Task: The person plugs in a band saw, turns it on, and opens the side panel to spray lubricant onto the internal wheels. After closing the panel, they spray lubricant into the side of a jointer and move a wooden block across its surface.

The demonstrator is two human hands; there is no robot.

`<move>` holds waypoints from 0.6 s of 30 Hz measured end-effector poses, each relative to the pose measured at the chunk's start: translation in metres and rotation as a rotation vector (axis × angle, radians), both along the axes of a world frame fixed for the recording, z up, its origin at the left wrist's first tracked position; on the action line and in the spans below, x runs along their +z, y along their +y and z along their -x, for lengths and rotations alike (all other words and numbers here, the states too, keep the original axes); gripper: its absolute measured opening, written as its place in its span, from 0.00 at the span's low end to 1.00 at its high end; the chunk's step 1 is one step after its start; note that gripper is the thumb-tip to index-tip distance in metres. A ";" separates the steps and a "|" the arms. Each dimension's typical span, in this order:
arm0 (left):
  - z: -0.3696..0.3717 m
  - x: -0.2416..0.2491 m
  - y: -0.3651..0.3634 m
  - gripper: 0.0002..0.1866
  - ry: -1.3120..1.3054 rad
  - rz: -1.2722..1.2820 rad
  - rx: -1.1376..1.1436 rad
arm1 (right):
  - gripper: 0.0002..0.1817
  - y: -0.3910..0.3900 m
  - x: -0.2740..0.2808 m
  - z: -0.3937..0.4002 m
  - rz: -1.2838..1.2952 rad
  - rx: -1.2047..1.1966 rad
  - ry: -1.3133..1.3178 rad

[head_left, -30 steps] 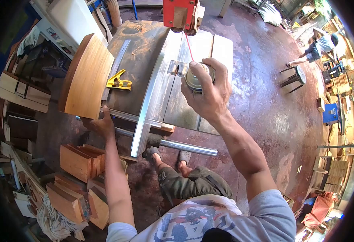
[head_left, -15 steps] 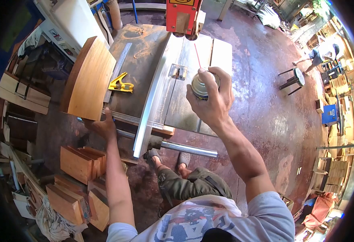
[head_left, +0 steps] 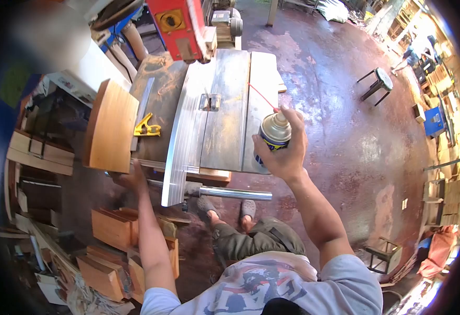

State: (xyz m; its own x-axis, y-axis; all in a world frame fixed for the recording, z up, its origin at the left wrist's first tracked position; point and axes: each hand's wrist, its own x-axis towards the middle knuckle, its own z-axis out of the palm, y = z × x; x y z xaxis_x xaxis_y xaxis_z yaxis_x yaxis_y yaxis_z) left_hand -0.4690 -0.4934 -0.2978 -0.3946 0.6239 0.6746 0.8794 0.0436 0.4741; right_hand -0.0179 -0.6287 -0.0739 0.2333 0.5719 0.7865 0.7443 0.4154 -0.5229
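My right hand [head_left: 287, 152] is wrapped round a spray can [head_left: 275, 131], whose thin red straw [head_left: 261, 96] points up and left over the saw table [head_left: 226, 126]. At the near left edge of the table, my left hand [head_left: 131, 177] is closed under the lower end of a curved wooden board [head_left: 111, 126]; its fingers are partly hidden. A yellow combination square [head_left: 147, 126] lies just right of the board. The long metal fence [head_left: 176, 142] crosses the table between my hands.
A red machine part [head_left: 180, 26] hangs over the table's far side. A metal rail [head_left: 235, 194] runs along the near edge. Wooden blocks [head_left: 112, 231] are stacked at lower left. A black stool [head_left: 382, 79] and another person [head_left: 411, 55] are at the right.
The view has shifted. My right hand has tilted the can, and more of its label shows. My left hand remains at the board's lower end.
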 end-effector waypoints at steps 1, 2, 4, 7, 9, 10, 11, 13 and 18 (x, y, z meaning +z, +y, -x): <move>0.012 -0.003 -0.002 0.55 0.014 -0.008 0.017 | 0.45 -0.003 -0.002 -0.004 0.032 0.032 0.119; 0.010 0.022 -0.012 0.53 -0.242 0.074 -0.070 | 0.44 -0.006 -0.007 -0.007 0.061 0.070 0.236; 0.011 0.044 -0.041 0.50 -0.634 0.174 -0.124 | 0.43 -0.009 -0.007 -0.011 0.077 0.113 0.374; -0.017 0.086 -0.099 0.46 -0.842 0.150 -0.156 | 0.43 -0.003 0.000 -0.019 -0.058 0.083 0.182; -0.048 0.115 -0.134 0.45 -0.852 0.148 -0.246 | 0.42 0.004 0.005 -0.013 -0.109 0.073 0.181; -0.058 0.122 -0.147 0.44 -0.829 0.162 -0.299 | 0.42 0.010 0.005 -0.011 -0.121 0.072 0.190; -0.067 0.130 -0.159 0.43 -0.803 0.176 -0.350 | 0.42 0.018 0.005 -0.008 -0.134 0.071 0.200; -0.086 0.146 -0.174 0.41 -0.720 0.203 -0.404 | 0.41 0.036 0.004 -0.005 -0.193 0.078 0.175; -0.120 0.172 -0.180 0.37 -0.642 0.215 -0.414 | 0.38 0.059 0.009 -0.001 -0.252 0.091 0.237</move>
State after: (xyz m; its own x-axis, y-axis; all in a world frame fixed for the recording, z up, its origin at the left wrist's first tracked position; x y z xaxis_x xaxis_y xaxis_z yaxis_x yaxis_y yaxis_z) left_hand -0.3492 -0.6730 -0.1257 -0.3732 0.8958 0.2413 0.4015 -0.0786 0.9125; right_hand -0.0167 -0.5701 -0.0646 0.3829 0.3937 0.8357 0.5687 0.6125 -0.5491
